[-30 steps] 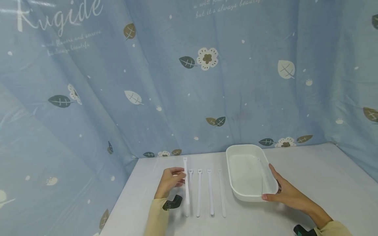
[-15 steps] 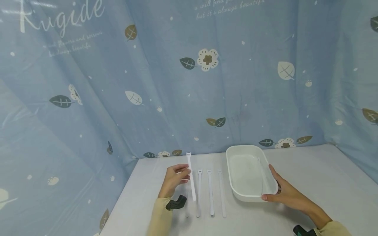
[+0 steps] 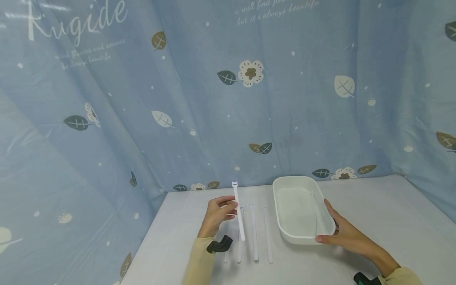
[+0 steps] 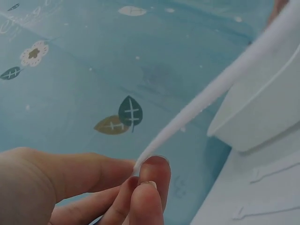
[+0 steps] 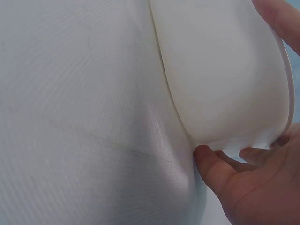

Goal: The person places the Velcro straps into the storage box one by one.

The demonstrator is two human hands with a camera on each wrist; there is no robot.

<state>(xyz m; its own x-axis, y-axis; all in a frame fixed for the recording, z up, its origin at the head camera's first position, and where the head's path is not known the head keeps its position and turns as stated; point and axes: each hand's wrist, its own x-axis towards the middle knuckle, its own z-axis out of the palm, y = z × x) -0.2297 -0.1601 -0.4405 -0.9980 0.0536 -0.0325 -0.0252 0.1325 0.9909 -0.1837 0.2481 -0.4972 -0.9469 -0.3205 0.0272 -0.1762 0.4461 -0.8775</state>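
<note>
Between thumb and fingers, my left hand (image 3: 216, 213) pinches a white hook-and-loop cable tie (image 3: 239, 221), its slotted head pointing up and away. The left wrist view shows the fuzzy strap (image 4: 197, 110) running from the fingertips towards the upper right. Under and beside it, several similar cable ties (image 3: 254, 237) lie side by side on the white tabletop; the left ones are partly hidden by hand and strap. My right hand (image 3: 350, 233) grips a white plastic tub (image 3: 295, 239) at its near right corner, thumb on the front. One thin strip (image 3: 315, 213) rests inside the tub along its right side.
A blue curtain (image 3: 199, 99) with leaf and flower prints rises behind the white table (image 3: 384, 206) and down its left side. The tub stands to the right of the cable ties, near the curtain.
My left hand has raised the cable tie off the table and carried it rightwards, over the other ties. My right hand and the tub have stayed in place.
</note>
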